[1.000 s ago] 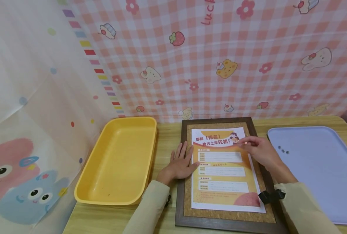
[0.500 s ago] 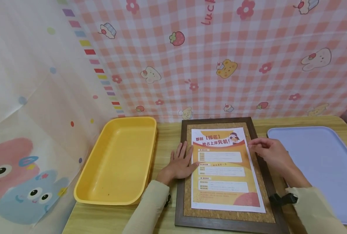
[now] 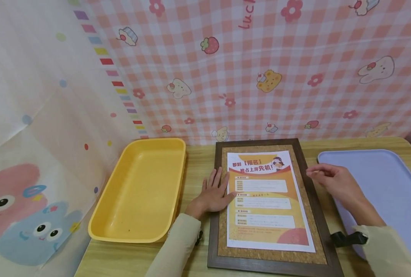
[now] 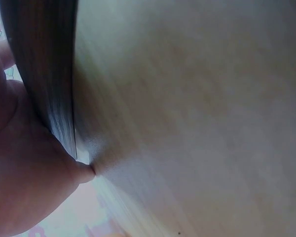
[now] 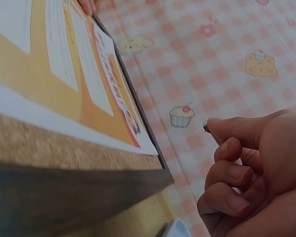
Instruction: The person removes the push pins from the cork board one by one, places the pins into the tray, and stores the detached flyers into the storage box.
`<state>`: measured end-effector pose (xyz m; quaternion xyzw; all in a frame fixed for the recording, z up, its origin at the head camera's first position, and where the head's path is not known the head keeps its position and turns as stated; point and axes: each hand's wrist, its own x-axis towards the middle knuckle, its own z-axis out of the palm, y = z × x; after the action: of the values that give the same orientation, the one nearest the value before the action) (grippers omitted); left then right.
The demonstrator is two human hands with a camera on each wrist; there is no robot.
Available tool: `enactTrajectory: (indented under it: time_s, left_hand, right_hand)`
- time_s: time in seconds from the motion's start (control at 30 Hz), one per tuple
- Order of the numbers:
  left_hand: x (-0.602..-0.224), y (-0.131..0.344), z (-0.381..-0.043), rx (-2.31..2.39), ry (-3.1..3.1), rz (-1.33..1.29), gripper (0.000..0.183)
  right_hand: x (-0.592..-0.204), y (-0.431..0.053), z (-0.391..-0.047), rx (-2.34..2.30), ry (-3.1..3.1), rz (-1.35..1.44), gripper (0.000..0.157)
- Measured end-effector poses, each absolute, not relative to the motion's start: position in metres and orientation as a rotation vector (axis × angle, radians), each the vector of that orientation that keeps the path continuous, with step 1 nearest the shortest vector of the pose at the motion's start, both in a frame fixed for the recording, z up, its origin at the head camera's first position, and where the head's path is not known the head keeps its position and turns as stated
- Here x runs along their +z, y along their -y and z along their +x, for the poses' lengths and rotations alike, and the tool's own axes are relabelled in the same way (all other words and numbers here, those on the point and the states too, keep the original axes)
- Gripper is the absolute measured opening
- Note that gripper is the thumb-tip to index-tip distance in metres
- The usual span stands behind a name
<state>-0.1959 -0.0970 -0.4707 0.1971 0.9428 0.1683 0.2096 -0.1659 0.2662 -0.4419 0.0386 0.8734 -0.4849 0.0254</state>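
Observation:
A corkboard (image 3: 271,257) in a dark wooden frame lies on the table, with a printed orange and white poster (image 3: 265,232) on its cork. My left hand (image 3: 212,197) rests with spread fingers across the board's left frame edge, its thumb tip reaching the poster. In the left wrist view, the left hand (image 4: 34,158) lies against the dark frame. Near the board's right frame edge, my right hand (image 3: 333,184) pinches something tiny. The right wrist view shows it as a small shiny pushpin (image 5: 206,127) at the thumb and index fingertips, the other fingers curled.
A yellow tray (image 3: 136,192) stands left of the board. To the right lies a lavender tray (image 3: 392,192), partly covered by the right hand and forearm. A pink checked cloth (image 3: 247,77) hangs behind the wooden table (image 3: 198,161).
My right hand has moved right, from over the poster's upper right corner to the frame's right edge, still pinching. The left hand has stayed in place.

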Motion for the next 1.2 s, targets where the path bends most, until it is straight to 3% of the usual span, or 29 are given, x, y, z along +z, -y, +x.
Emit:
enactTrajectory:
  time_s: [0.33,0.57,0.83,1.2]
  left_hand:
    - [-0.474,0.098,-0.197,0.466,-2.62,0.545,0.074]
    - [-0.474,0.096,-0.196,0.465,-2.628,0.54,0.074]
    - [-0.473,0.096,-0.196,0.461,-2.626,0.541,0.074]
    - [-0.475,0.097,-0.196,0.472,-2.631,0.544,0.074]
  right_hand:
    - [-0.444,-0.288,-0.16,-1.534,-2.65,0.156,0.044]
    - [-0.445,-0.309,-0.158,-1.516,-2.618,0.209,0.033]
    - [-0.447,-0.326,-0.157,-1.49,-2.685,0.27,0.044]
    - [-0.458,-0.343,-0.159,-1.434,-2.729,0.369,0.04]
